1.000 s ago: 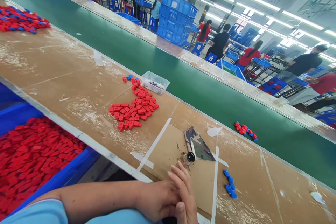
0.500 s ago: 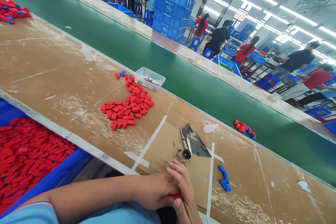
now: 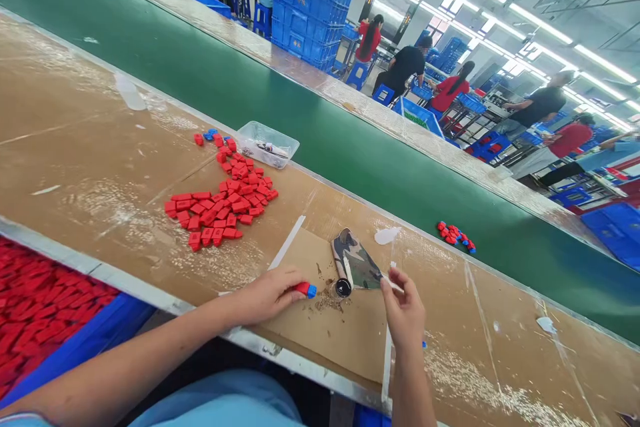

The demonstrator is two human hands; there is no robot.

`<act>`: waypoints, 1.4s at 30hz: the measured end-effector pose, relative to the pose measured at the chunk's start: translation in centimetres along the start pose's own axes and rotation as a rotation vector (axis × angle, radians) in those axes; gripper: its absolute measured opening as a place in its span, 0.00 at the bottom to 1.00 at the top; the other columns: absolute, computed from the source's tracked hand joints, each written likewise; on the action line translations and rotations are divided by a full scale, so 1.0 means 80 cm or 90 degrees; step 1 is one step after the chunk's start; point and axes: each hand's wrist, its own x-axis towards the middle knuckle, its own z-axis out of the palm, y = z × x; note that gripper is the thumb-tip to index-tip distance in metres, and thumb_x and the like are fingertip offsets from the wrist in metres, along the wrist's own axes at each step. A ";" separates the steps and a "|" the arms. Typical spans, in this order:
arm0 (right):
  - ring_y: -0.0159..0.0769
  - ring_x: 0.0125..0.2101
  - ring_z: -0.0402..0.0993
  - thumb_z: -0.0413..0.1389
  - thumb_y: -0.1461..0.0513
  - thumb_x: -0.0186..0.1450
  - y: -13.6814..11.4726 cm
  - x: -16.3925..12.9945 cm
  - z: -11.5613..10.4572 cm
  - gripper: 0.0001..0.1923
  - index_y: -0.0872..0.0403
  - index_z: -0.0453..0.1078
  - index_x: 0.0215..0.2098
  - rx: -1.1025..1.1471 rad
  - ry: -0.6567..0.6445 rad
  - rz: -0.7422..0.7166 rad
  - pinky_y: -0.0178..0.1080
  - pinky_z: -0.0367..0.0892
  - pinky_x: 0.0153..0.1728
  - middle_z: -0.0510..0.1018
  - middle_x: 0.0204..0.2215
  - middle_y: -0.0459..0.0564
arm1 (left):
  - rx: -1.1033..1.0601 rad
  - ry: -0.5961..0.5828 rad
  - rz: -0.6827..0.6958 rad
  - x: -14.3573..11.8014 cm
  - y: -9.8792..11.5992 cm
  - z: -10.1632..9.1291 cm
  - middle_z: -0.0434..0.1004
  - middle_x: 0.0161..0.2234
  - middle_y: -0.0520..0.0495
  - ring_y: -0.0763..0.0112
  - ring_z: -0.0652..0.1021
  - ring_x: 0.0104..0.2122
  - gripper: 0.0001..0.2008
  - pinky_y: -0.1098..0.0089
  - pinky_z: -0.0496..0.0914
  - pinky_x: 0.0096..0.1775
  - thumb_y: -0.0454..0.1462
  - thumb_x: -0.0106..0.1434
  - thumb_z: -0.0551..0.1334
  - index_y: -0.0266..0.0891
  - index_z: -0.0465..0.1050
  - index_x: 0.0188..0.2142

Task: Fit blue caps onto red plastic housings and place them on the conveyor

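Note:
My left hand (image 3: 270, 293) is closed on a small red block with a blue end (image 3: 307, 289), held above the board's front left part. To its right stands a small round jar with dark contents (image 3: 343, 287), with brown specks around it. A folded camouflage cloth (image 3: 364, 265) lies behind the jar, and a slim white stick (image 3: 348, 271) rests against it. My right hand (image 3: 406, 310) is over the cloth's right corner, fingers curled and thumb apart, with nothing visible between them. A blue piece (image 3: 425, 345) peeks out beside my right wrist.
Red blocks (image 3: 225, 203) lie piled left of the taped cardboard (image 3: 345, 347). Behind them is a clear plastic tray (image 3: 267, 145). A green conveyor (image 3: 340, 140) carries red-and-blue pieces (image 3: 455, 235). A blue crate (image 3: 107, 330) of red blocks stands lower left. Several people work beyond.
My hands were together in front of the jar and have parted. The left moved left with the red-and-blue block; the right moved right and forward to the cloth. The view has shifted slightly.

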 end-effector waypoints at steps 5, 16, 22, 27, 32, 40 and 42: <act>0.47 0.45 0.72 0.61 0.48 0.47 0.018 0.093 0.028 0.37 0.54 0.64 0.52 -0.019 0.016 0.032 0.44 0.71 0.39 0.73 0.49 0.60 | 0.025 0.044 -0.004 0.003 -0.019 0.011 0.71 0.34 0.47 0.67 0.71 0.36 0.10 0.70 0.63 0.38 0.40 0.68 0.52 0.38 0.68 0.37; 0.39 0.36 0.76 0.58 0.47 0.53 0.020 0.112 0.046 0.23 0.53 0.67 0.40 0.017 -0.078 -0.035 0.44 0.71 0.40 0.78 0.36 0.52 | 0.013 0.093 0.042 0.003 -0.026 0.012 0.71 0.32 0.48 0.68 0.71 0.33 0.09 0.71 0.63 0.36 0.39 0.68 0.53 0.38 0.68 0.35; 0.39 0.38 0.75 0.58 0.56 0.60 -0.014 0.045 -0.025 0.10 0.49 0.73 0.39 -0.130 -0.194 -0.244 0.41 0.72 0.38 0.77 0.37 0.50 | -0.004 0.125 0.040 0.003 -0.027 0.016 0.72 0.33 0.47 0.68 0.71 0.34 0.09 0.71 0.64 0.37 0.39 0.67 0.53 0.37 0.69 0.37; 0.38 0.41 0.74 0.50 0.63 0.67 -0.035 0.021 -0.049 0.11 0.48 0.72 0.44 -0.315 -0.195 -0.510 0.40 0.71 0.41 0.78 0.40 0.49 | 0.001 0.123 0.027 0.004 -0.026 0.014 0.72 0.33 0.47 0.69 0.71 0.34 0.08 0.71 0.64 0.37 0.38 0.66 0.55 0.37 0.70 0.39; 0.40 0.41 0.71 0.48 0.66 0.68 -0.057 0.013 -0.049 0.14 0.49 0.72 0.45 -0.421 -0.175 -0.634 0.42 0.66 0.44 0.78 0.40 0.49 | -0.009 0.090 0.027 0.008 -0.028 0.009 0.71 0.31 0.49 0.70 0.70 0.31 0.08 0.72 0.64 0.35 0.38 0.64 0.56 0.37 0.71 0.37; 0.37 0.39 0.70 0.49 0.68 0.68 -0.091 0.010 -0.052 0.13 0.51 0.74 0.43 -0.468 -0.187 -0.712 0.41 0.58 0.45 0.80 0.37 0.48 | 0.000 0.103 0.014 0.019 -0.026 0.001 0.71 0.29 0.50 0.72 0.69 0.29 0.06 0.73 0.63 0.33 0.37 0.63 0.57 0.37 0.70 0.33; 0.36 0.39 0.70 0.48 0.67 0.69 -0.096 0.012 -0.051 0.13 0.51 0.74 0.43 -0.467 -0.196 -0.719 0.40 0.57 0.45 0.81 0.37 0.48 | 0.039 0.109 0.004 0.038 -0.025 -0.009 0.71 0.27 0.50 0.71 0.70 0.28 0.05 0.73 0.63 0.33 0.35 0.61 0.58 0.37 0.69 0.30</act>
